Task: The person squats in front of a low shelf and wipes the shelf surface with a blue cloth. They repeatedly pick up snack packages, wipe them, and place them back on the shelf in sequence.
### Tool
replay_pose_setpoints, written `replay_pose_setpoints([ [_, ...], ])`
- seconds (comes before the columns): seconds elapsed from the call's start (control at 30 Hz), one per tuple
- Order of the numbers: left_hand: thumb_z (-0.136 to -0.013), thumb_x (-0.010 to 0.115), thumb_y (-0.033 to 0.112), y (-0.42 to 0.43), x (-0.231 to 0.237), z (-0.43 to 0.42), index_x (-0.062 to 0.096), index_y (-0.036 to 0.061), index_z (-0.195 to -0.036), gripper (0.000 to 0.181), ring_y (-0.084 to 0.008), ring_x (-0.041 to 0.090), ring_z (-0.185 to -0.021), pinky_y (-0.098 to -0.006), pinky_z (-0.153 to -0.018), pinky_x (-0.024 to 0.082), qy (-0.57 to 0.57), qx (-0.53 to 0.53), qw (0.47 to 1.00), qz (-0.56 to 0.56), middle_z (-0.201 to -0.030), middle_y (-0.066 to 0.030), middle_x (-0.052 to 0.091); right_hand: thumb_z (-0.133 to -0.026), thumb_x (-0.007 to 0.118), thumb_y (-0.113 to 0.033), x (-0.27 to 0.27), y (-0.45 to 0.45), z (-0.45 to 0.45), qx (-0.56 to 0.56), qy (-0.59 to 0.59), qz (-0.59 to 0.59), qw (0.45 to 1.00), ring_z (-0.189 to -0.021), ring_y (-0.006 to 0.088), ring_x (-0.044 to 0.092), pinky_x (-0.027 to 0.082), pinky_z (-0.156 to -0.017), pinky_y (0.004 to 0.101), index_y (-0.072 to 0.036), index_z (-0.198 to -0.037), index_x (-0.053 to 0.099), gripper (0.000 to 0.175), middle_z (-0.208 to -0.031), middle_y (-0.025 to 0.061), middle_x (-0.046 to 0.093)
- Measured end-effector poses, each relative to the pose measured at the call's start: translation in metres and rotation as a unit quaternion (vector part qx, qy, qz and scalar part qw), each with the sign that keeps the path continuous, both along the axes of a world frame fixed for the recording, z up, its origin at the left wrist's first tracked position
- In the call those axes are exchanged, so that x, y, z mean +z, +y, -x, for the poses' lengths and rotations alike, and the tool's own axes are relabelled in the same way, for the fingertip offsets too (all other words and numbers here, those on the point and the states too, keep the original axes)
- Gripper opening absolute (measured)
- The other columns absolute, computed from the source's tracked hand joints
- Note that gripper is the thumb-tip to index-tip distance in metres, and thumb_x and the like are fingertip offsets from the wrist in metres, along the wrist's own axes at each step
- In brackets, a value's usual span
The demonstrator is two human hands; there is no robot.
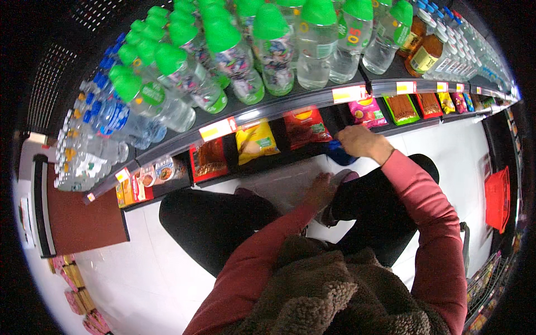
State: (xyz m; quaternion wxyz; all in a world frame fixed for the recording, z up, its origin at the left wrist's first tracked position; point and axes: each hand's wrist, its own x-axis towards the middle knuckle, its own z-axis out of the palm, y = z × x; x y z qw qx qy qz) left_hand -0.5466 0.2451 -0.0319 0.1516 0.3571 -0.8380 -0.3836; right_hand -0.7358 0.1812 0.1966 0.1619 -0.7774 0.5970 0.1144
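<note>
My right hand [361,142] is at the edge of the lower shelf, its fingers closed on the top of a blue snack bag [341,154]. Left of that bag lie a red chip bag [307,126] and a yellow chip bag [256,141]. A pink snack bag [368,113] and a green-edged snack bag [401,109] lie to its right. Below the shelf, between my knees, my left hand [321,191] hangs over the floor; it is dim and blurred, and its fingers cannot be made out well.
Above runs a shelf edge with price tags [217,129], crowded with green-capped water bottles [272,50]. Instant noodle cups [164,168] and a red-framed snack pack [209,160] stand at the lower left. A red basket [497,200] is at the right, a wire rack [488,278] below it.
</note>
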Motion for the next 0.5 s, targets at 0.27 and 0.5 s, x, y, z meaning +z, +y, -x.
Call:
replay_pose_setpoints([
  [0.27,-0.09,0.051,0.038,0.025,0.039,0.005,0.049,0.0054,-0.128,0.05,-0.0395,0.054,-0.108,-0.0485,-0.088,0.047,-0.159,-0.245,0.933,-0.212,-0.121,-0.025,0.053,-0.092,0.055,-0.041,0.054,0.022,0.081,-0.143,-0.081,-0.022,0.986,-0.114,0.0377,0.055,0.043,-0.098,0.0435,-0.005,-0.129,0.055,0.051,-0.122,0.0228,0.058],
  [0.5,-0.091,0.048,0.042,0.048,0.037,0.018,0.052,0.0066,-0.126,0.049,-0.0355,0.058,-0.101,-0.0472,-0.081,0.05,-0.148,-0.302,0.901,-0.275,-0.114,-0.0206,0.057,-0.085,0.05,-0.067,0.053,0.058,0.111,-0.25,-0.062,-0.088,0.962,-0.116,0.0365,0.056,0.041,-0.098,0.042,-0.002,-0.124,0.058,0.076,-0.117,0.0229,0.062],
])
